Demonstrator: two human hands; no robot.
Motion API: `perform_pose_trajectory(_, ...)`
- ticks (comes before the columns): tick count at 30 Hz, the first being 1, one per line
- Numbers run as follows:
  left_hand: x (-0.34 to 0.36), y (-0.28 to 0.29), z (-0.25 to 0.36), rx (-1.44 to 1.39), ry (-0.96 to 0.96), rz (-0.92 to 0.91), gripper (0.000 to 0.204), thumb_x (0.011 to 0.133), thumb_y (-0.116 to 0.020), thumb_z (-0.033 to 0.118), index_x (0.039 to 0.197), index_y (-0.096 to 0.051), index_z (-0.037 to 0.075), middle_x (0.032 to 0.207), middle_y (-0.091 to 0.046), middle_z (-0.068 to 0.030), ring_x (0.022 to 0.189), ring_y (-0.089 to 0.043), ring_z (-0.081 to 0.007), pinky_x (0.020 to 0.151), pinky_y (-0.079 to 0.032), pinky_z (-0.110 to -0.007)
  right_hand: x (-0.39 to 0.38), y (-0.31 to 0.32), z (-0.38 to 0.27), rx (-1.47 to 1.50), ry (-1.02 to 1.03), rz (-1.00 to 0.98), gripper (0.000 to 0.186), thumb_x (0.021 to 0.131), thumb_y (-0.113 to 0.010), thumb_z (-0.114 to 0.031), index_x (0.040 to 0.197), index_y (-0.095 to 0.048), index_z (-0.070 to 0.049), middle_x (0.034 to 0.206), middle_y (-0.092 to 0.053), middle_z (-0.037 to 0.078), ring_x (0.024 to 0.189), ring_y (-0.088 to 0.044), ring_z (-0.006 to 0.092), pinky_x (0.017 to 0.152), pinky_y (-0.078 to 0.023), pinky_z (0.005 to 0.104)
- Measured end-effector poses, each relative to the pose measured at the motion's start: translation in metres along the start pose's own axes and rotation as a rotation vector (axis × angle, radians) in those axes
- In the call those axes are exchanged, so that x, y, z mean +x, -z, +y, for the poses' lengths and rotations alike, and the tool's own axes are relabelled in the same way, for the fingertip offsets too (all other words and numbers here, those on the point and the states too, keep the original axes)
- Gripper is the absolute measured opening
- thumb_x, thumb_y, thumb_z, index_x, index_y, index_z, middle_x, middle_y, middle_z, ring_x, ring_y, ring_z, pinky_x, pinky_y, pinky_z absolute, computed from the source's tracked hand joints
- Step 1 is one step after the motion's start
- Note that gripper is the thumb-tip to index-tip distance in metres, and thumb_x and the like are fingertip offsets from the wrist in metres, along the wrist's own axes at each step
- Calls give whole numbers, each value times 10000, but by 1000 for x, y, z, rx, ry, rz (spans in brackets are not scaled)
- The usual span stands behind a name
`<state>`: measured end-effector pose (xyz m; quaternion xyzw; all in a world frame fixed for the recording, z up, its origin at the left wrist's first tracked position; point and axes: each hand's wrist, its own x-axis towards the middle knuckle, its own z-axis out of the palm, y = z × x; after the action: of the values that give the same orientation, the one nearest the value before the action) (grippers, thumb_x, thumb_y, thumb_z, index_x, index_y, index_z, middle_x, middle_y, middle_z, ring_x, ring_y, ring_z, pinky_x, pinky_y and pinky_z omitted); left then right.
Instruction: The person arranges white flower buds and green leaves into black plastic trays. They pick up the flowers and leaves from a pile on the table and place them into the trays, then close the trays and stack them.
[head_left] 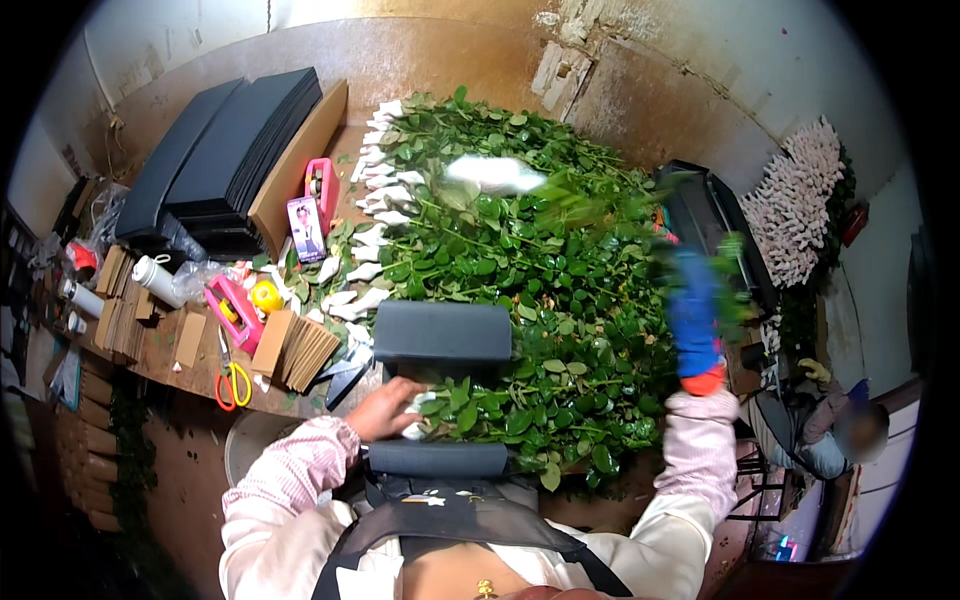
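My bare left hand is at the left end of a dark grey wrapping sheet, its fingers bent over white-headed roses. The sheet's raised far flap and near flap stand on either side of these roses. My right hand, in a blue glove with an orange cuff, is out to the right and smeared by motion. It grips the leafy stem end of a rose, whose blurred white head points left. Beneath lies a broad layer of leafy rose stems, white heads toward the left.
Dark sheets are stacked back left. Nearer are pink tape dispensers, scissors, a white bottle and small cardboard pieces. Right, a black holder stands before bundled pale flowers; another person sits beyond.
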<state>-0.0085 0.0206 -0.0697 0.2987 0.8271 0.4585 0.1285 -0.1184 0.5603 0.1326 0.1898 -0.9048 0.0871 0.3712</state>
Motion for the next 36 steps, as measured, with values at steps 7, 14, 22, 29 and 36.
perform_pose_trajectory(7, -2, 3, 5, 15, 74, -1, 565, 956, -773, 251, 1446, -566, 60, 1292, -604, -204, 1155, -636, -397, 969, -548, -441, 29, -190, -116, 278, -57, -989, 408, 957, -637, -437, 1259, -723, -177, 1221, -728, 151, 1121, -695, 352, 982, -553, 480)
perform_pose_trajectory(14, 1, 8, -1, 12, 41, -15, 576, 972, -742, 286, 1482, -559, 91, 1313, -613, -187, 1205, -610, -406, 1035, -510, -470, 77, -294, -65, -369, -103, -883, 234, 930, -711, -306, 1120, -720, -169, 1083, -734, 94, 1014, -717, 329, 925, -543, 475)
perform_pose_trajectory(22, -4, -2, -13, 3, 35, 113, 384, 997, -714, 282, 1321, -684, 78, 1243, -685, -150, 1148, -637, -356, 1003, -490, -447, 103, -212, -65, 0, 58, -328, 425, 920, -704, -121, 1336, -693, -203, 1241, -735, 104, 1088, -700, 324, 1010, -518, 450)
perform_pose_trajectory(29, 4, -24, -11, 24, 66, 354, 192, 926, -774, 202, 1077, -772, 83, 999, -739, -100, 967, -689, -320, 929, -493, -434, 83, -66, -101, 76, 20, -122, 460, 894, -719, -27, 1331, -722, -169, 1269, -735, 101, 1191, -677, 323, 1070, -506, 431)
perform_pose_trajectory(36, 1, -30, -28, -18, 124, 333, 432, 891, -849, 203, 1257, -665, 65, 1086, -754, -113, 951, -735, -226, 812, -583, -394, -21, 10, -123, 453, -34, -771, 341, 955, -679, -118, 1282, -747, -184, 1229, -751, 119, 1166, -688, 338, 1018, -528, 438)
